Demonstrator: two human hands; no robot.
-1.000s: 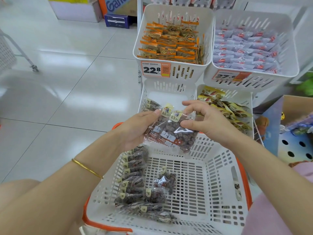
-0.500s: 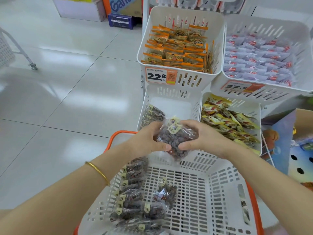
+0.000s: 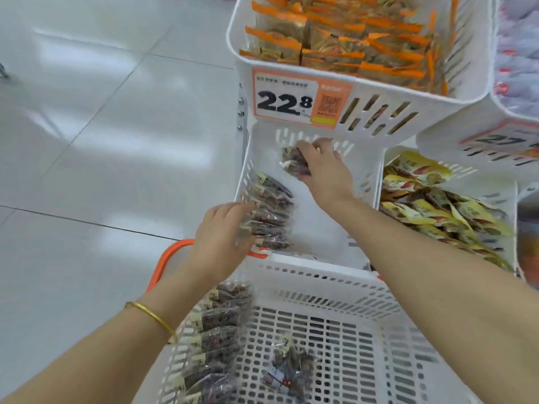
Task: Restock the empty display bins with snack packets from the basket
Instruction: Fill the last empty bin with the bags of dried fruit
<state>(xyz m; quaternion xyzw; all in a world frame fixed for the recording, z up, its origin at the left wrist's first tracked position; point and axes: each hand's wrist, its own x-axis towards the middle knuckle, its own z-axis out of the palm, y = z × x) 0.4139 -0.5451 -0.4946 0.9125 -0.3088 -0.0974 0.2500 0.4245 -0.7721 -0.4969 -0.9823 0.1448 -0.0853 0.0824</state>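
Observation:
My right hand [image 3: 323, 170] reaches deep into the lower left display bin [image 3: 326, 225] and grips a clear packet of dark snacks [image 3: 294, 164] near the bin's back wall. My left hand [image 3: 221, 237] touches the row of the same packets [image 3: 271, 211] standing along the bin's left side, fingers extended against them. The white basket [image 3: 320, 290] with an orange handle sits below, holding a row of packets [image 3: 215, 339] along its left wall and one loose packet [image 3: 288, 371] on its floor.
Above, a bin of orange packets [image 3: 344, 42] carries a 22.8 price tag [image 3: 297, 100]. To the right are a bin of yellow packets [image 3: 437, 205] and an upper bin of pale packets [image 3: 516, 53]. Tiled floor [image 3: 102, 141] lies to the left.
The packet held by both hands above the basket has gone forward into the lower left bin in my right hand. My left hand let go and moved to the packet row.

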